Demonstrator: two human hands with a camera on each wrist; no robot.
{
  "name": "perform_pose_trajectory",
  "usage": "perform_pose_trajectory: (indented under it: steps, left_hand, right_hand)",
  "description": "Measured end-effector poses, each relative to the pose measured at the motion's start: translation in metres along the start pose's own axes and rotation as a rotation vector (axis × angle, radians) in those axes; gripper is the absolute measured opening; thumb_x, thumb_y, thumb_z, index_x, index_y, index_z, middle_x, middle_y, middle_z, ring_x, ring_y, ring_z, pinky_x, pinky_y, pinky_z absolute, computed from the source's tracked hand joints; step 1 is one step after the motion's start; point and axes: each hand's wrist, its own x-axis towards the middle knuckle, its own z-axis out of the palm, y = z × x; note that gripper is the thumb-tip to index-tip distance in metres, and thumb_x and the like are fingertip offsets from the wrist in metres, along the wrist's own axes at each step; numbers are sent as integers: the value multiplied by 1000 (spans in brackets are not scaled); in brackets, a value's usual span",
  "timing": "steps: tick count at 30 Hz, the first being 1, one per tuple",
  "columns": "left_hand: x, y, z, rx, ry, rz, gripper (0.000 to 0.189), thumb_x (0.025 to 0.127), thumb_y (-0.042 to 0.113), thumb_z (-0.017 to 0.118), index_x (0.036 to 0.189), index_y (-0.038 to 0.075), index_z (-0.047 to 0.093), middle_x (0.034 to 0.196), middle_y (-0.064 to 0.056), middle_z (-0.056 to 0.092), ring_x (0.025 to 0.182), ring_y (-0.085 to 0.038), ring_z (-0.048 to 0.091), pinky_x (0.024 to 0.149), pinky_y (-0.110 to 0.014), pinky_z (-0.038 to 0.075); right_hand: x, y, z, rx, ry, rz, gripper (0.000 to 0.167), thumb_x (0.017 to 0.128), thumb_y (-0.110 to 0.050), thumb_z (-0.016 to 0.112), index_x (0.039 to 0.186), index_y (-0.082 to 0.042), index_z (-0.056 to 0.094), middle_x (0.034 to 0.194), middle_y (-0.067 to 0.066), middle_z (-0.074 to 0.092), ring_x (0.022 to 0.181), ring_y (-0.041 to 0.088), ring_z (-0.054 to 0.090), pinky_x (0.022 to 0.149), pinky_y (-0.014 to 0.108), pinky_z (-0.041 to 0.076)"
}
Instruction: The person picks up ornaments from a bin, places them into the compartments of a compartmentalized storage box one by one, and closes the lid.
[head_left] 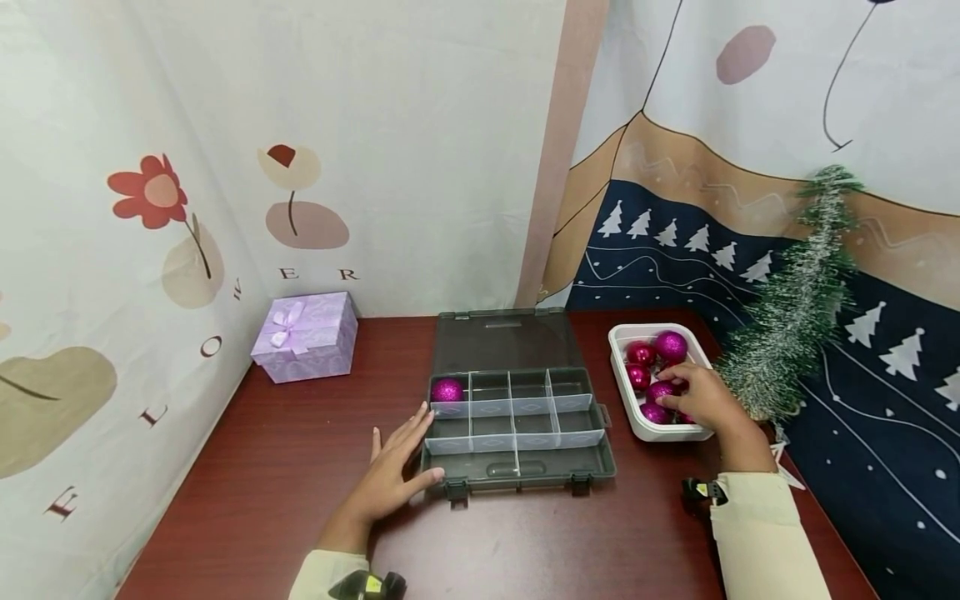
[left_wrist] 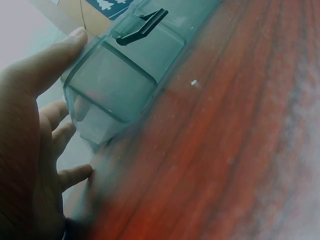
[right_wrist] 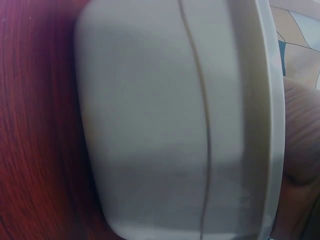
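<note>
A grey see-through compartment box (head_left: 517, 462) lies with its lid (head_left: 506, 342) folded back. One glittery purple bauble (head_left: 447, 390) sits in its back left compartment. My left hand (head_left: 386, 483) rests against the box's left side with fingers spread; the left wrist view shows the thumb (left_wrist: 75, 42) on the box's edge. Over the white tub (head_left: 637, 427) on the right, my right hand (head_left: 701, 396) reaches in and pinches a glittery purple bauble (head_left: 660, 390) between thumb and fingers. In the right wrist view the tub's wall (right_wrist: 150, 115) hides the fingertips.
Several shiny and glittery baubles (head_left: 640, 353) lie in the tub. A frosted tabletop Christmas tree (head_left: 795, 308) stands right of it. At the back left sits a lilac gift box (head_left: 306, 337) with a bow. Printed cloth walls (head_left: 420, 167) border the brown table (head_left: 262, 492).
</note>
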Motion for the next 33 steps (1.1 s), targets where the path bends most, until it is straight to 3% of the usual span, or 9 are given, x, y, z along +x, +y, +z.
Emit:
perform_pose_trajectory:
  steps: [7,15,24,33]
  left_hand:
    - [-2,-1,1,3,-2,-2,92,94,49,79,170,14,40,179,-13,35,158,-53,40,115,-96,-5]
    - [-2,-1,1,-2,0,-4,92,94,49,79,170,16,40,180,-12,34,159,-53,40,115,-96,-6]
    - [-1,-2,2,0,1,0,92,94,50,79,171,16,40,180,-11,34,159,-52,40,115,-95,-6]
    - [-1,-2,1,2,1,-3,92,94,50,79,171,16,39,180,-11,34,158,-53,41,115,-96,-6]
  right_hand:
    - [0,-2,-2,-10,-13,-9,31,93,-6,85,121,3,75,118,31,73,110,47,67,102,68,55]
    - [-3,-5,-5,-22,22,-56,34,94,-6,83,125,3,73,128,35,70,114,51,67,103,71,55]
    - [-4,-8,-12,2,67,-151,38,99,-4,78,135,4,69,145,35,62,133,57,58,114,76,46]
    - [-7,-12,-13,20,126,-188,42,102,-2,74,142,5,66,146,33,59,125,57,62,106,74,54]
